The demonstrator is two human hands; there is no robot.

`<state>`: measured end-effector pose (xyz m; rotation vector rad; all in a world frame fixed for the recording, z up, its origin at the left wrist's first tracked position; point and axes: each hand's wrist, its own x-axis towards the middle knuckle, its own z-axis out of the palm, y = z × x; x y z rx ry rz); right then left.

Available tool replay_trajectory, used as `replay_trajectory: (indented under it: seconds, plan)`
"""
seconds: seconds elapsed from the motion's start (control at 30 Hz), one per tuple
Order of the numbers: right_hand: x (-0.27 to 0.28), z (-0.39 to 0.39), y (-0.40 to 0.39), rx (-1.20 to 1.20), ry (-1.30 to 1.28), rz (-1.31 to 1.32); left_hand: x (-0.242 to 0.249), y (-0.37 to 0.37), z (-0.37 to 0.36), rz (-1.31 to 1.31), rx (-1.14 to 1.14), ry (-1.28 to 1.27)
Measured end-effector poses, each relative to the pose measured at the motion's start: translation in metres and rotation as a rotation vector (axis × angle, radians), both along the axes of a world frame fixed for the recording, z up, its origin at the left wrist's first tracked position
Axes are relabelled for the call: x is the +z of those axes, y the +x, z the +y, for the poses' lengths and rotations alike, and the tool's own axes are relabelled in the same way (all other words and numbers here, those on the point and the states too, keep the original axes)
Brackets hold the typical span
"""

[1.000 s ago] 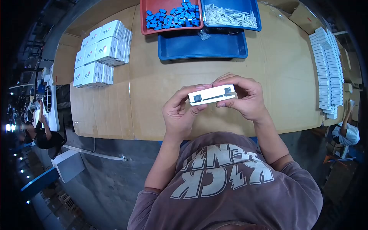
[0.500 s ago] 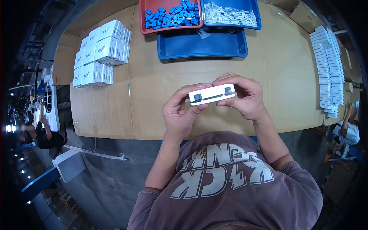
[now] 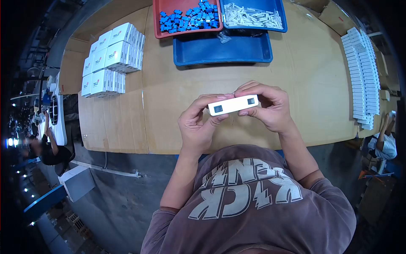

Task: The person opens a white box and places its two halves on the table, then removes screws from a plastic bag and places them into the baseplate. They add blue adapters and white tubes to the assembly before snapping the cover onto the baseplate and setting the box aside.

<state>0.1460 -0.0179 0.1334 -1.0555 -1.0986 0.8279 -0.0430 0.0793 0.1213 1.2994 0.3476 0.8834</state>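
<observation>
A white rectangular plastic housing (image 3: 234,105) with two dark square openings on its near side is held above the table, close to my body. My left hand (image 3: 199,120) grips its left end, thumb below and fingers on top. On the right end, my right hand (image 3: 270,105) pinches it the same way. The two halves of the housing meet with no visible gap along the side facing me.
A red tray (image 3: 157,29) holds blue connectors, and a blue tray (image 3: 284,21) holds white sticks. Before them lies another blue tray (image 3: 223,61). White boxes (image 3: 105,59) are stacked left; white housings (image 3: 359,76) stand in rows right. People work at both sides.
The dark gap along the housing's near side has closed as the lower part came up against the upper. Both hands have stayed in nearly the same place.
</observation>
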Motion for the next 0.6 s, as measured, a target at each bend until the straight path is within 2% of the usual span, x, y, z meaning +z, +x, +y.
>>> replay_trajectory:
  seconds: [0.23, 0.33, 0.43, 0.47, 0.57, 0.6]
  plan:
    - [-0.002, -0.001, -0.004, -0.037, -0.07, 0.136, 0.001, 0.004, 0.0, 0.029, 0.007, -0.07]
    - [-0.006, 0.005, -0.005, -0.072, 0.003, 0.26, 0.01, 0.017, 0.0, -0.186, -0.003, -0.472]
    - [-0.011, 0.004, 0.0, -0.022, -0.066, 0.401, -0.001, 0.003, 0.014, 0.142, -0.273, -0.948]
    - [-0.014, 0.002, 0.002, -0.007, -0.103, 0.417, -0.024, -0.003, 0.019, 0.115, -0.53, -0.946]
    - [-0.02, 0.003, 0.005, 0.007, -0.189, 0.475, -0.045, -0.003, 0.004, -0.173, -0.757, -1.038]
    - [-0.021, 0.004, 0.004, -0.01, -0.209, 0.508, -0.045, -0.002, 0.001, -0.196, -0.731, -1.065]
